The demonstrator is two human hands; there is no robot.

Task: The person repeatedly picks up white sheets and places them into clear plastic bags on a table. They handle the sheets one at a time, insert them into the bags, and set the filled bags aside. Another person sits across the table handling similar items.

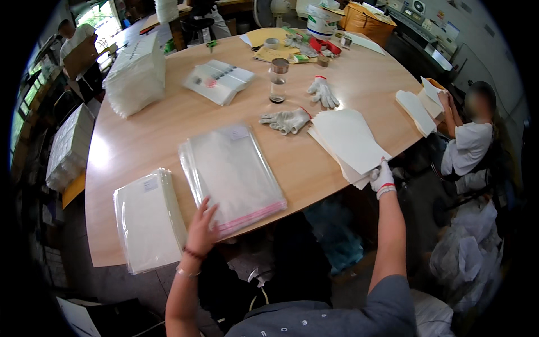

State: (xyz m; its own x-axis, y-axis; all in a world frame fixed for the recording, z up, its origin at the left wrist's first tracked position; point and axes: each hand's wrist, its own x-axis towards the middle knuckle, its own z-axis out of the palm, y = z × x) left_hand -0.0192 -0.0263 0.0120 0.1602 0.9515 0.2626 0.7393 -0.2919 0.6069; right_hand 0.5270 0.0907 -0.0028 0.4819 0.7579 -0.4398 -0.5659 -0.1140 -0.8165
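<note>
My left hand is bare and lies flat on the near corner of a stack of clear plastic bags with a pink strip along its near edge. My right hand wears a white work glove with a red cuff and pinches the near corner of a stack of white paper sheets at the table's right edge. To the left lies a pile of filled white packets. All rest on the round wooden table.
Two loose work gloves and a clear glass jar sit mid-table. Behind them lie a flat packet, a tall bag stack and tape and clutter. A seated person handles white sheets at right.
</note>
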